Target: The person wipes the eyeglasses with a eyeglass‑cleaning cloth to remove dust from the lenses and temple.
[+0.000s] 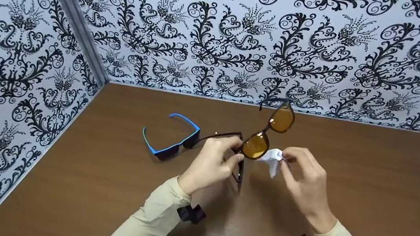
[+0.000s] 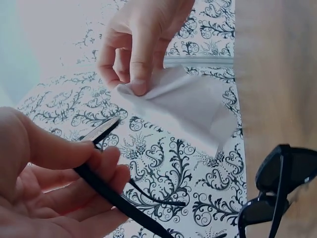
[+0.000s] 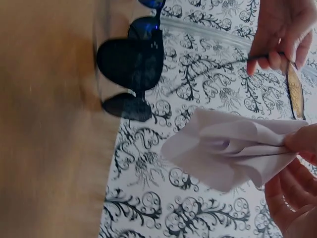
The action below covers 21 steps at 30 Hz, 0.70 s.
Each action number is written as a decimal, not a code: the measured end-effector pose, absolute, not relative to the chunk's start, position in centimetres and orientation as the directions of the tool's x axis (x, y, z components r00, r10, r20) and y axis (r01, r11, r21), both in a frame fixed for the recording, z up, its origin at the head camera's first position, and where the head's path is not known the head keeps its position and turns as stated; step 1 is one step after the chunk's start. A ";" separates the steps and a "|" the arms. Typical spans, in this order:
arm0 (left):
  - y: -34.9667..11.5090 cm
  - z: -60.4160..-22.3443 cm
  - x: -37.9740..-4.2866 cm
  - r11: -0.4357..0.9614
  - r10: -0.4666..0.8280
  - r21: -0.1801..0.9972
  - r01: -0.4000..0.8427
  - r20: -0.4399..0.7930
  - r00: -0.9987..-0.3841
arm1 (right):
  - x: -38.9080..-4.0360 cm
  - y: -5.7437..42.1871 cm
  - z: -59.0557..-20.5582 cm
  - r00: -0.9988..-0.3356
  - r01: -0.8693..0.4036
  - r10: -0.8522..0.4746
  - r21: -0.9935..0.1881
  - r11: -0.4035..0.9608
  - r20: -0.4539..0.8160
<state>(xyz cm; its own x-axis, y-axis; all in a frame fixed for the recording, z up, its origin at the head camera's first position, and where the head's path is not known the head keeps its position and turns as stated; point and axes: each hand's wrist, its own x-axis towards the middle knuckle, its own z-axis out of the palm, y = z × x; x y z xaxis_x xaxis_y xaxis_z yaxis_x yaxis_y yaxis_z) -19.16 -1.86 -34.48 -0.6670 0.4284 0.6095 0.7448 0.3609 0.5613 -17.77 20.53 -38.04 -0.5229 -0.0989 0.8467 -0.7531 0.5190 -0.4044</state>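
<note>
My left hand pinches a pair of amber-lensed glasses between thumb and fingers, near one end of the dark frame. The lenses slant up and away to the right, raised above the table. My right hand pinches a white cloth by one edge; its rest hangs loosely in folds. The cloth is close to the lower amber lens; whether they touch I cannot tell. Black sunglasses stand on the table, partly hidden behind my left hand in the head view.
Blue-framed sunglasses with dark lenses lie on the brown wooden table, left of my left hand, temples spread. Patterned black-and-white panels rise along the back and left side. Each wrist carries a small black device.
</note>
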 end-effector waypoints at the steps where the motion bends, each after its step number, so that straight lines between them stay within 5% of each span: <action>1: -1.8 -34.5 -19.2 0.343 0.415 0.579 0.739 0.612 -0.673 | -17.7 20.4 -38.0 -0.520 -0.759 -0.091 -0.411 0.504 0.849; 15: -0.4 -34.2 -18.8 0.075 0.442 0.763 0.642 0.552 -0.708 | -17.5 18.0 -35.9 -0.403 -0.865 0.127 -0.422 0.272 0.906; 21: 0.2 -34.1 -18.6 0.036 0.439 0.823 0.567 0.497 -0.749 | -17.9 17.6 -35.0 -0.306 -0.888 0.148 -0.338 0.311 0.941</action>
